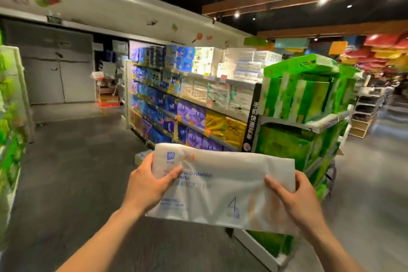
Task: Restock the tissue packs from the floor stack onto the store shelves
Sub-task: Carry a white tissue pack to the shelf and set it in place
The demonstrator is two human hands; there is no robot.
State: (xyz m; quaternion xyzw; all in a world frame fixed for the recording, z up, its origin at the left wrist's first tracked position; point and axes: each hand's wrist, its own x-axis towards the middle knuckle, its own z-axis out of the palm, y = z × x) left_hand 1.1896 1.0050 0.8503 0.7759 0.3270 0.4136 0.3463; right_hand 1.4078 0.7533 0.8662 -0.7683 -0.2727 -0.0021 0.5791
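I hold a large white tissue pack (pixel 220 185) with blue print flat in front of me at chest height. My left hand (pixel 148 185) grips its left end, thumb on top. My right hand (pixel 298 201) grips its right end, thumb pressed on the top face. The store shelves (pixel 192 104) stand ahead, filled with blue, purple, yellow and white tissue packs. The shelf end nearest me (pixel 309 104) carries green packs. A small pale pack (pixel 141 157) lies on the floor by the shelf base, just beyond my left hand.
A second shelf unit with green packs (pixel 11 128) lines the left edge. Grey floor (pixel 77 161) runs between the two units toward grey doors (pixel 57 77) at the back. Boxes (pixel 108 95) are stacked near the doors. An open aisle extends on the right.
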